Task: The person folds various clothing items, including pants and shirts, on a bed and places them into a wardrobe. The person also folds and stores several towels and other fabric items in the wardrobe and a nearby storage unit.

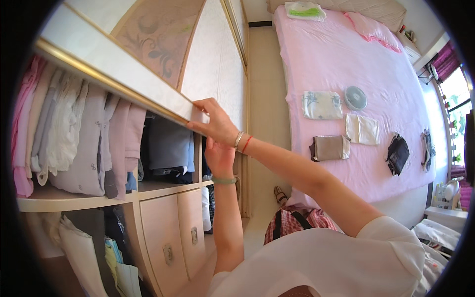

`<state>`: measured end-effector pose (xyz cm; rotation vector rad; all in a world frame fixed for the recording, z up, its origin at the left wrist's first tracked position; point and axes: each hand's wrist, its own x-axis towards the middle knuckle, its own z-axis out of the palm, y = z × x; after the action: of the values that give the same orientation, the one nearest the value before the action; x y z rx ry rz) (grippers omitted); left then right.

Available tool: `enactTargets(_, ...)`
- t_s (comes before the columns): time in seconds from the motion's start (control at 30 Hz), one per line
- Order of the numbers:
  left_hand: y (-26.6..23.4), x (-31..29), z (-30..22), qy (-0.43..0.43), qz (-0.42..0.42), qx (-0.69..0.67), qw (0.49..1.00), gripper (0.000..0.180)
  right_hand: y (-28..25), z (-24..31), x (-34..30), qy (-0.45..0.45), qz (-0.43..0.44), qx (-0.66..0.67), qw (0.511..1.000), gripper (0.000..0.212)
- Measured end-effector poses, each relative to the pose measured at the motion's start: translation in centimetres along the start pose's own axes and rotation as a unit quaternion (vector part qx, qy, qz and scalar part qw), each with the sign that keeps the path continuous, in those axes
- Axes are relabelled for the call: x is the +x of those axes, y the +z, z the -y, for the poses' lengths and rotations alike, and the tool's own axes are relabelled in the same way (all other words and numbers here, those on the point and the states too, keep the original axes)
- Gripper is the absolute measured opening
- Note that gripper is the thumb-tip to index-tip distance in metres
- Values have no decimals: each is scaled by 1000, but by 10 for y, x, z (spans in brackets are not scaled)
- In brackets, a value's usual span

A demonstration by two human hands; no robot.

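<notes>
My right hand, with a silver bangle and a red string at the wrist, grips the edge of a white, gold-trimmed wardrobe door. Its fingers lie over one side of the edge and its thumb on the other. Just below it, my left hand is raised with the palm side showing and a green bangle at the wrist. Most of its fingers are hidden behind the right hand, so I cannot tell what they touch. Beside the door, folded clothes in pink, grey and white hang over the shelf, with dark garments in the adjoining compartment.
Under the shelf are two cupboard doors and more hanging clothes. To the right stands a bed with a pink sheet. On it lie a round fan, folded cloths and a dark bundle.
</notes>
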<state>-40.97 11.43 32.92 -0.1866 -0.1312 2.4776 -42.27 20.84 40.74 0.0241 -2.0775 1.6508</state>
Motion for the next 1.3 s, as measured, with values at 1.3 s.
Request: enactTargets(1.3, -20, -171, 28, 117, -139, 176, 967, 42, 32, 60, -130, 42, 124, 74, 989, 37)
